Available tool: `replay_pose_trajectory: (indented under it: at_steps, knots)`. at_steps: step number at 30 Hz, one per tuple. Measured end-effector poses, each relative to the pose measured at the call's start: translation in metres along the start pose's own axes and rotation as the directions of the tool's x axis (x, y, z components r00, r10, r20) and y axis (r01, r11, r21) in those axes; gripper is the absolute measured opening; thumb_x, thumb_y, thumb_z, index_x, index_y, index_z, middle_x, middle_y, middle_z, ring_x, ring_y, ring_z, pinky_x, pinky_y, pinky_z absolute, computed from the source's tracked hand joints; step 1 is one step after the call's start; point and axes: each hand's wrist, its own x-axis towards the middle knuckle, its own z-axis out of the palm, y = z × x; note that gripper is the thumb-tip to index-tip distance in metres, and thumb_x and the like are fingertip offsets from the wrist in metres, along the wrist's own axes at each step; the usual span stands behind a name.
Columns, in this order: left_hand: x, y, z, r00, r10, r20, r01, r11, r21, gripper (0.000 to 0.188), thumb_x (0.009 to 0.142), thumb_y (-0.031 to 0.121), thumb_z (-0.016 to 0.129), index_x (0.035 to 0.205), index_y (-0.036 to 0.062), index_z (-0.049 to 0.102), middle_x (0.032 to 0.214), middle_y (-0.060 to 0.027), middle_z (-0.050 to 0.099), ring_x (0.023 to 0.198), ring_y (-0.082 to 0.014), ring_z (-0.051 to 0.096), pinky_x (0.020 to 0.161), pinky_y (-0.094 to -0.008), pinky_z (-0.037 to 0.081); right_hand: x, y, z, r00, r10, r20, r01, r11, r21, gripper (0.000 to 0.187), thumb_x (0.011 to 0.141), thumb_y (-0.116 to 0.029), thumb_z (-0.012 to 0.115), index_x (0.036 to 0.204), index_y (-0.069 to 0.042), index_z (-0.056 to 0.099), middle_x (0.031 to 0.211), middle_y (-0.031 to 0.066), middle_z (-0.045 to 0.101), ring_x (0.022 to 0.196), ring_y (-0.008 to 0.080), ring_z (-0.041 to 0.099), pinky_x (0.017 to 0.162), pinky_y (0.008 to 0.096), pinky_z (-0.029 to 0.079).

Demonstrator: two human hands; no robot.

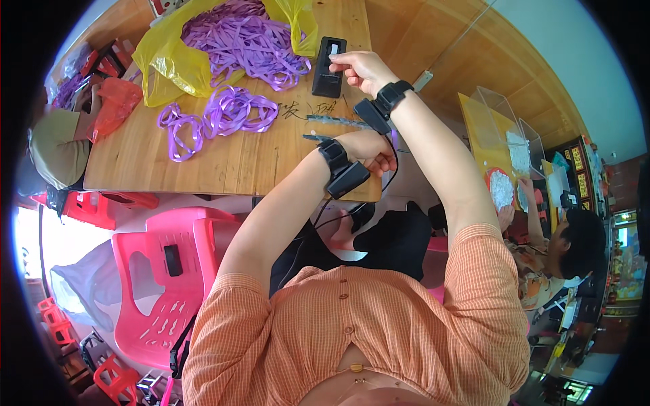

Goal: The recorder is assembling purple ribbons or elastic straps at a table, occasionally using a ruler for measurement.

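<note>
My right hand (363, 72) reaches over the far part of the wooden table, at a flat black case (329, 81). Its thumb and forefinger are pinched at a small white piece (333, 49) on the case. My left hand (369, 149) is lower, by the table's right edge, with fingers curled inward. A bit of purple ribbon (387, 178) shows just below those fingers; whether they grip it is hidden. Left of that hand lie a thin, shiny grey-blue strip (335, 120) and a small dark pointed item (315, 137). Loops of purple ribbon (238, 110) rest further left.
A yellow plastic bag (159, 57) holds a heap of purple ribbon (244, 40) on the wooden table (223, 162). A red bag (116, 108) sits at the left corner beside another person. A pink chair (135, 318) stands below. At right, a co-worker (542, 264) handles white pieces.
</note>
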Motion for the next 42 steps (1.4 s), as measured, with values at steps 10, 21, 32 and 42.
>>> replay_pose_trajectory:
  at_steps: [10, 21, 32, 42]
  knots:
    - [0.005, -0.01, 0.0, 0.999, 0.04, -0.004, -0.04, 0.998, 0.054, 0.014, 0.095, 0.015, 0.057, 0.095, 0.0017, 0.061, 0.082, -0.011, 0.065, 0.066, -0.0157, 0.062, 0.058, -0.0282, 0.054, -0.031, 0.019, -0.003, 0.956, 0.251, 0.153, -0.259, 0.965, 0.032, 0.017, 0.091, -0.018, 0.071, 0.087, -0.004, 0.063, 0.082, 0.0018, 0.063, 0.053, 0.0021, 0.037, 0.044, 0.0168, 0.031]
    - [-0.012, -0.002, 0.018, 0.993, 0.105, -0.059, -0.088, 0.966, 0.242, 0.022, 0.093, 0.022, 0.058, 0.094, 0.0005, 0.06, 0.077, -0.0109, 0.065, 0.06, -0.0167, 0.061, 0.051, -0.0294, 0.052, -0.062, 0.005, -0.03, 0.972, 0.172, 0.158, -0.101, 0.919, -0.381, 0.018, 0.09, -0.022, 0.071, 0.088, -0.004, 0.066, 0.076, 0.0012, 0.065, 0.047, 0.0038, 0.043, 0.043, 0.0193, 0.034]
    - [-0.011, 0.009, 0.02, 0.997, 0.045, -0.054, -0.033, 0.978, 0.208, 0.019, 0.094, 0.013, 0.055, 0.107, 0.0016, 0.048, 0.079, -0.0086, 0.063, 0.057, -0.0102, 0.059, 0.046, -0.0261, 0.052, -0.099, 0.031, -0.124, 0.906, 0.087, 0.413, 0.369, 0.314, -0.875, 0.025, 0.083, -0.031, 0.069, 0.088, -0.006, 0.071, 0.078, 0.0052, 0.071, 0.068, 0.0158, 0.064, 0.059, 0.0331, 0.049]
    - [-0.006, 0.004, 0.014, 0.999, 0.02, -0.048, -0.01, 0.983, 0.185, 0.017, 0.095, 0.011, 0.051, 0.108, 0.0002, 0.049, 0.079, -0.0102, 0.062, 0.057, -0.0143, 0.06, 0.05, -0.0295, 0.053, -0.098, 0.011, -0.098, 0.942, 0.293, 0.162, 0.119, 0.157, -0.98, 0.035, 0.077, -0.038, 0.078, 0.077, -0.003, 0.073, 0.072, 0.006, 0.072, 0.065, 0.0206, 0.064, 0.059, 0.0371, 0.049]
